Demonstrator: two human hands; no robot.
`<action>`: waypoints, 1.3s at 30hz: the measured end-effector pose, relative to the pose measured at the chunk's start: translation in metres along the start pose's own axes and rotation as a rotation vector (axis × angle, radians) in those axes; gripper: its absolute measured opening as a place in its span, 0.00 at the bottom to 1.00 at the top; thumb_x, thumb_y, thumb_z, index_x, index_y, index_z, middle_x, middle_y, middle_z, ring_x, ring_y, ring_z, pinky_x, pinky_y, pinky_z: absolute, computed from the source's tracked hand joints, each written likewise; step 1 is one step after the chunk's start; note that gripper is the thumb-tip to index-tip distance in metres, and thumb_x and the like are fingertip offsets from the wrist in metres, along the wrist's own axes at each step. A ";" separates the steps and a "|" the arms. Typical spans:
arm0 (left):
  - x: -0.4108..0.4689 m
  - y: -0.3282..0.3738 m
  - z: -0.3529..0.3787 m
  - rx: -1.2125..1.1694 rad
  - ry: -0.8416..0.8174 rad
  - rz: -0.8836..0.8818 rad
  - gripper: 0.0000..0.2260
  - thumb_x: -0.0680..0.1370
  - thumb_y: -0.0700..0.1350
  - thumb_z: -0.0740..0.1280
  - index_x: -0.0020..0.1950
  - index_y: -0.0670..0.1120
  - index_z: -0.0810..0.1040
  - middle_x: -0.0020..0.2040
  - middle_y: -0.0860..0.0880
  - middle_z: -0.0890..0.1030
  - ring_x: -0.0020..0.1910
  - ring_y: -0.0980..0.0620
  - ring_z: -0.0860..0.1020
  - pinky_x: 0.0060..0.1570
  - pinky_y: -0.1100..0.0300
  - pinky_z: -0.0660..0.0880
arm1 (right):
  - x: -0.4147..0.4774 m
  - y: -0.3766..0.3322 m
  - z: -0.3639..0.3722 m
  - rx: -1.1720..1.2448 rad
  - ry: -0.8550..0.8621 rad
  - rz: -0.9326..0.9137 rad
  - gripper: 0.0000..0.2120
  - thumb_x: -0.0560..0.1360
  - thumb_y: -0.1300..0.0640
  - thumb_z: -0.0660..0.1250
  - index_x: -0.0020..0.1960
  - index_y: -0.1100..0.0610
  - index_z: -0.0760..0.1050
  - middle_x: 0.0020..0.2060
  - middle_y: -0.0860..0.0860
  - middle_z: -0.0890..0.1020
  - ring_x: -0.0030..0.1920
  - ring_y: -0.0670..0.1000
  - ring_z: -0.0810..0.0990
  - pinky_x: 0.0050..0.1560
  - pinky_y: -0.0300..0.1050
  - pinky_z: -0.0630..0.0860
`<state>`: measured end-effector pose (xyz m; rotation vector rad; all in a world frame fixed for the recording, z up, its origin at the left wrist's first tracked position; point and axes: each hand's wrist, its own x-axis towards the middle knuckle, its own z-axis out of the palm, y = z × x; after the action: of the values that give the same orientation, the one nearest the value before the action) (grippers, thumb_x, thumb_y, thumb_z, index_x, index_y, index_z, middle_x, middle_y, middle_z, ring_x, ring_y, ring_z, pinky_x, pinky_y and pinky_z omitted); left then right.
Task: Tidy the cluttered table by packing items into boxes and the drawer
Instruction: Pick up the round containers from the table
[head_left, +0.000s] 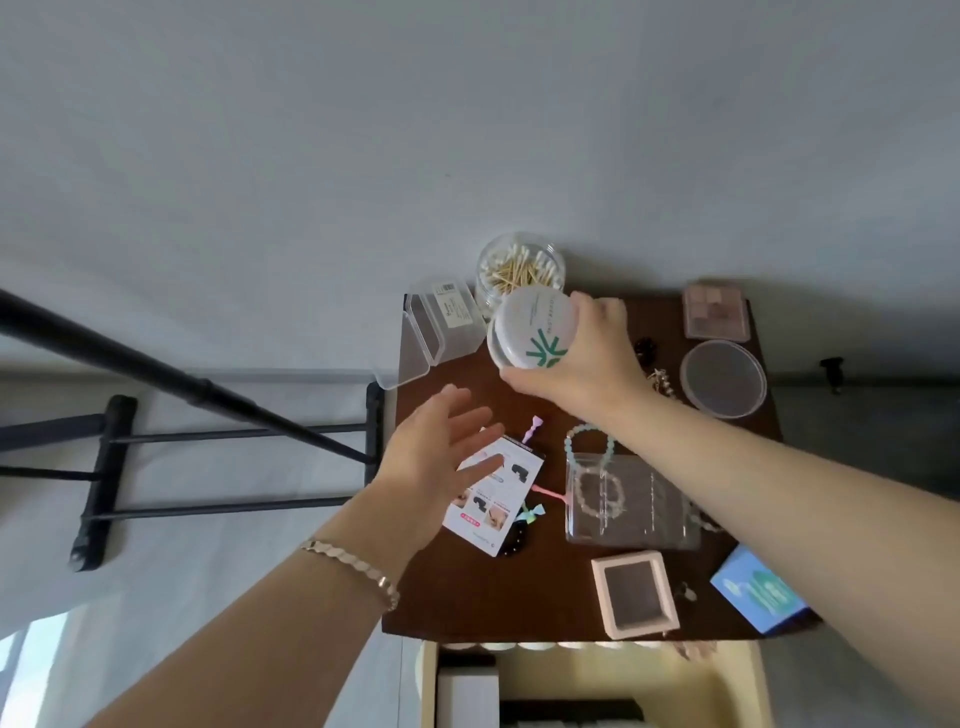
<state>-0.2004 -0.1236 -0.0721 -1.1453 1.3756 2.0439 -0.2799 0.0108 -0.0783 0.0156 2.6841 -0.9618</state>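
Right hand (582, 358) grips a white round lid (532, 327) by its rim, tilted, just in front of the open jar of cotton swabs (519, 267) at the far edge of the counter (467, 597). Left hand (436, 467) hovers over a printed card (493, 499), fingers spread, holding nothing. Likely step: capping the jar. Level the lid, centre it over the mouth, steady the jar with the free hand, press evenly.

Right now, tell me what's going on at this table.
A person is tidying a small dark table. The right hand grips a round white case, held up near the cotton swab jar. The left hand is open, hovering over a printed card. A bead bracelet and a pink box lie on the table; the drawer below stands open.
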 end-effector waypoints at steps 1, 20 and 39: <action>-0.008 -0.001 0.005 -0.100 -0.107 -0.066 0.20 0.81 0.56 0.54 0.66 0.46 0.72 0.60 0.42 0.79 0.55 0.43 0.79 0.54 0.45 0.77 | -0.024 0.000 -0.007 0.016 -0.063 -0.026 0.44 0.58 0.44 0.78 0.66 0.56 0.61 0.58 0.49 0.62 0.54 0.43 0.62 0.52 0.31 0.65; -0.109 -0.171 0.091 0.363 -0.476 -0.235 0.07 0.76 0.39 0.65 0.54 0.45 0.76 0.44 0.45 0.85 0.43 0.46 0.84 0.40 0.52 0.82 | -0.257 0.158 -0.082 0.636 -0.201 0.516 0.07 0.75 0.53 0.65 0.53 0.47 0.75 0.46 0.47 0.83 0.43 0.46 0.83 0.40 0.40 0.80; -0.035 -0.333 0.051 1.514 -0.208 0.000 0.26 0.74 0.48 0.69 0.70 0.52 0.65 0.67 0.52 0.69 0.61 0.50 0.72 0.58 0.58 0.70 | -0.248 0.321 0.066 -0.448 -0.858 0.183 0.16 0.80 0.61 0.54 0.65 0.63 0.68 0.60 0.61 0.75 0.59 0.60 0.75 0.59 0.50 0.72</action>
<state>0.0380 0.0659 -0.2192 -0.2041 2.0519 0.5623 0.0097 0.2406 -0.2579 -0.1954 1.9776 -0.1976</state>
